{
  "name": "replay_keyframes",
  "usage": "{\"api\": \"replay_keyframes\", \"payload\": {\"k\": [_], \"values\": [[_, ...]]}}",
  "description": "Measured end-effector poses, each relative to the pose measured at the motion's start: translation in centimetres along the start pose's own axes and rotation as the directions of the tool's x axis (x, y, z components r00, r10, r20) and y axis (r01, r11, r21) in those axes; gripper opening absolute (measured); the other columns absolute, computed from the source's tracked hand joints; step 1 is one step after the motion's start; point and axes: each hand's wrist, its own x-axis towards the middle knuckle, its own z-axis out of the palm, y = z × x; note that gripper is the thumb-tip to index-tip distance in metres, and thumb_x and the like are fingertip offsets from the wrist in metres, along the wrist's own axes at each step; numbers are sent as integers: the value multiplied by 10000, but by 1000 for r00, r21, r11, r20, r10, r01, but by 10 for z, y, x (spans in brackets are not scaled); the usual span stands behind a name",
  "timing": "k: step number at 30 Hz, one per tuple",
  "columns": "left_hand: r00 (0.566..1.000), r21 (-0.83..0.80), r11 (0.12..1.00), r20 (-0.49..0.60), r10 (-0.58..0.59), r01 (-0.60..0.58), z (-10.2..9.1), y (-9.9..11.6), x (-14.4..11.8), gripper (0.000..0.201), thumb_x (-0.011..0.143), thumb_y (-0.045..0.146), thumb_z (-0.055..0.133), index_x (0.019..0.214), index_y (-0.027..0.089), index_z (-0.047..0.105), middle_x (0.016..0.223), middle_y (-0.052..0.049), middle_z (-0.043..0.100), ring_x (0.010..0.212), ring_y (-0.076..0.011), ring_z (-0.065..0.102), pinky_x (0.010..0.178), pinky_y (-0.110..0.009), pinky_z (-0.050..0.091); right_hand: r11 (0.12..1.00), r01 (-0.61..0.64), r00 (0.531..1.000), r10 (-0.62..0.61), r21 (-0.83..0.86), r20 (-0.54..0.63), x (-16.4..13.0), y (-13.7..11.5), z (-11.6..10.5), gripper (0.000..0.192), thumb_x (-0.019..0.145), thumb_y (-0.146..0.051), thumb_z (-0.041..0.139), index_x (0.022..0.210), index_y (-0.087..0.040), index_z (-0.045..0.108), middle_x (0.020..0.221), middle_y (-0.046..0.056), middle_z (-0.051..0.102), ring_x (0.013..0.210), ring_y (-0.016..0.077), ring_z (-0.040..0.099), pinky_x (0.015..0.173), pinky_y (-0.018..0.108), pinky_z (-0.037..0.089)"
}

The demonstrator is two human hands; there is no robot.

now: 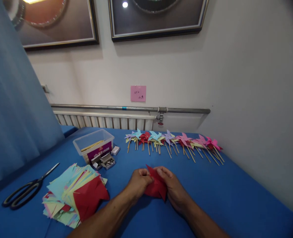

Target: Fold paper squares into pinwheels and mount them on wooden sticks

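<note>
Paper (156, 188), red, folded to points, pinched between left hand (139, 181) and right hand (172, 188) over blue cloth table (235, 198). Pink note (138, 93), handwriting illegible. Clear plastic box (94, 142), purple label unreadable. Paper pinwheels (176, 140) on wooden sticks, rowed behind.

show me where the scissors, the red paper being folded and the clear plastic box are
scissors (24, 191): head view, on the black handles, near the pivot.
red paper (156, 185): head view, on the folded sheet's middle, between the two hands.
clear plastic box (83, 142): head view, on its near left rim.
</note>
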Motion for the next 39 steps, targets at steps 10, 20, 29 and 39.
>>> {"api": "replay_keyframes", "payload": {"k": [10, 20, 29, 39], "values": [[1000, -23, 1000, -21, -21, 20, -2, 4, -2, 86, 483, 164, 581, 553, 170, 531, 472, 42, 483, 439, -72, 361, 478, -240, 234, 848, 219, 976, -179, -482, 127, 0, -1, -4, 388, 869, -570, 589, 939, -207, 706, 866, 40, 702, 805, 210, 633, 738, 307, 485], [999, -33, 999, 19, -34, 35, -7, 7, -3, 84, 492, 153, 554, 575, 150, 559, 507, 28, 505, 462, -76, 393, 486, -225, 264, 748, 328, 943, -219, -577, 252, -7, -10, -3, 241, 891, -426, 605, 980, -223, 700, 941, 43, 705, 877, 216, 639, 813, 322, 479], [1000, -23, 1000, -12, -9, 8, -6, -1, 3, 81, 513, 166, 582, 557, 173, 515, 471, 46, 478, 420, -63, 358, 458, -219, 242, 925, 104, 994, -81, -365, 78, 1, -2, -7, 361, 794, -545, 683, 773, -186, 658, 663, -29, 602, 592, 120, 508, 571, 241, 400], [999, -36, 999, -35, -6, 5, -2, 2, -1, 140, 505, 160, 637, 540, 176, 502, 453, 55, 474, 411, -56, 354, 453, -213, 235, 965, 60, 998, -65, -255, -10, 14, 8, -19, 376, 621, -445, 829, 840, -196, 651, 761, -9, 661, 644, 145, 582, 623, 271, 467]]}}
